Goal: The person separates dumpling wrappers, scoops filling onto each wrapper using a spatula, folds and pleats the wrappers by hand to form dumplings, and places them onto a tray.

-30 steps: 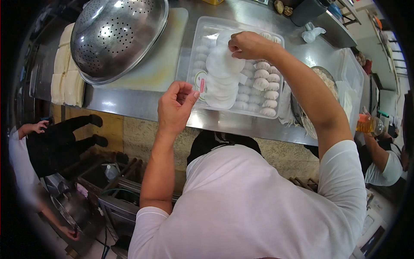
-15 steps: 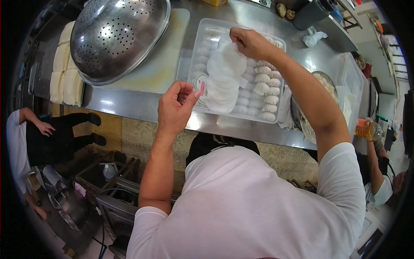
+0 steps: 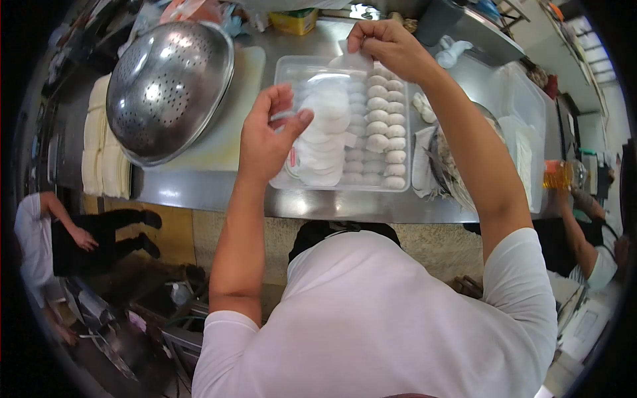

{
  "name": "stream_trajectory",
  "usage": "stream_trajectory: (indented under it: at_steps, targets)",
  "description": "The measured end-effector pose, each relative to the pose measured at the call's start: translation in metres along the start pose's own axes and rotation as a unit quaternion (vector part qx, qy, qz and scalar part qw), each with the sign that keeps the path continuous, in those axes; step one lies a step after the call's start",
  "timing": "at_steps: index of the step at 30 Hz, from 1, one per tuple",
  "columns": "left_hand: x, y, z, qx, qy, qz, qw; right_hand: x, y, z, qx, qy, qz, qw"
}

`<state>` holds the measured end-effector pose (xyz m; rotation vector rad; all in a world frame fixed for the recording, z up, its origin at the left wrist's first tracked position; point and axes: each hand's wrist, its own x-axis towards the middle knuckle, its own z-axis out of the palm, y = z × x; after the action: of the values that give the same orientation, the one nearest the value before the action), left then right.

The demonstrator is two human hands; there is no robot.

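Note:
My right hand [image 3: 385, 46] pinches the edge of a thin white round sheet [image 3: 353, 61], lifted above the back of a clear plastic box [image 3: 285, 73]. A spread of overlapping white round sheets [image 3: 325, 126] lies on the box's left part. Rows of white pleated dumplings [image 3: 378, 116] line its right part, and more show dimly through the plastic. Over the box's left edge is my left hand [image 3: 272, 136], its fingers apart and curved, with nothing in it.
A steel colander [image 3: 169, 93] lies upside down on a cutting board [image 3: 242, 106]. Stacked pale sheets [image 3: 99, 149] stand at the far left. A bowl [image 3: 458, 159] of filling is right of the box. One person [image 3: 66, 232] is at left, another [image 3: 584, 239] at right holding a bottle.
My right hand has moved back, drawing the sheet away from the others. My left hand's fingers have spread wider. The view has shifted, showing more of the table's back.

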<state>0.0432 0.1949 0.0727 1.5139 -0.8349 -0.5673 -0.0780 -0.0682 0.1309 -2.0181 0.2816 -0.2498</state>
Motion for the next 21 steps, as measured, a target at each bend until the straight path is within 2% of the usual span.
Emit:
stream_trajectory:
  at_steps: [1, 2, 3, 4, 5, 7, 8, 9, 11, 12, 13, 15, 16, 17, 18, 19, 20, 21]
  targets:
    - [0.014, 0.003, 0.011, -0.001, -0.011, 0.008, 1.000, -0.017, -0.010, 0.000, -0.004, 0.013, 0.000, 1.000]
    - [0.028, 0.006, 0.025, -0.135, -0.074, -0.017, 0.988, -0.034, -0.018, 0.000, 0.073, 0.004, 0.018, 0.997]
    - [0.036, 0.009, 0.039, -0.264, -0.140, -0.047, 0.953, -0.051, -0.022, -0.004, 0.151, -0.003, 0.036, 0.988]
    - [0.040, 0.020, 0.055, -0.295, -0.225, -0.068, 0.926, -0.070, -0.024, -0.009, 0.161, -0.016, 0.049, 0.986]
    - [0.042, 0.031, 0.068, -0.295, -0.246, -0.066, 0.921, -0.094, -0.026, -0.011, 0.158, 0.006, 0.052, 0.986]
    - [0.040, 0.055, 0.095, -0.234, -0.339, -0.077, 0.908, -0.142, -0.038, -0.009, 0.395, 0.124, 0.074, 0.907]
    - [0.034, 0.070, 0.110, -0.203, -0.339, -0.031, 0.918, -0.170, -0.017, -0.022, 0.424, 0.099, 0.050, 0.899]
    - [0.031, 0.085, 0.124, -0.204, -0.363, -0.031, 0.909, -0.192, -0.005, -0.021, 0.421, 0.124, 0.049, 0.897]
    - [0.022, 0.109, 0.152, -0.183, -0.481, -0.040, 0.856, -0.242, 0.008, -0.009, 0.570, 0.158, 0.007, 0.806]
    - [0.013, 0.120, 0.168, -0.201, -0.516, -0.040, 0.832, -0.258, 0.007, 0.009, 0.607, 0.165, -0.037, 0.777]
    - [0.008, 0.120, 0.185, -0.199, -0.534, -0.040, 0.821, -0.275, 0.013, 0.026, 0.604, 0.186, -0.043, 0.774]
    - [-0.002, 0.118, 0.213, -0.101, -0.611, -0.036, 0.784, -0.305, 0.024, 0.054, 0.684, 0.155, -0.121, 0.703]
    - [-0.008, 0.122, 0.223, 0.032, -0.605, -0.012, 0.796, -0.318, 0.021, 0.062, 0.681, 0.168, -0.129, 0.701]
    - [-0.013, 0.124, 0.231, 0.035, -0.615, -0.009, 0.788, -0.330, 0.019, 0.068, 0.676, 0.257, -0.058, 0.688]
    - [-0.017, 0.124, 0.238, 0.107, -0.584, 0.067, 0.802, -0.340, 0.019, 0.073, 0.666, 0.340, 0.016, 0.664]
    - [-0.020, 0.123, 0.244, 0.176, -0.545, 0.142, 0.807, -0.352, 0.021, 0.077, 0.667, 0.349, 0.012, 0.658]
    - [-0.016, 0.103, 0.250, 0.234, -0.496, 0.266, 0.792, -0.369, 0.024, 0.081, 0.645, 0.385, 0.029, 0.659]
    - [-0.017, 0.083, 0.253, 0.234, -0.503, 0.268, 0.788, -0.385, 0.028, 0.084, 0.622, 0.419, 0.048, 0.660]
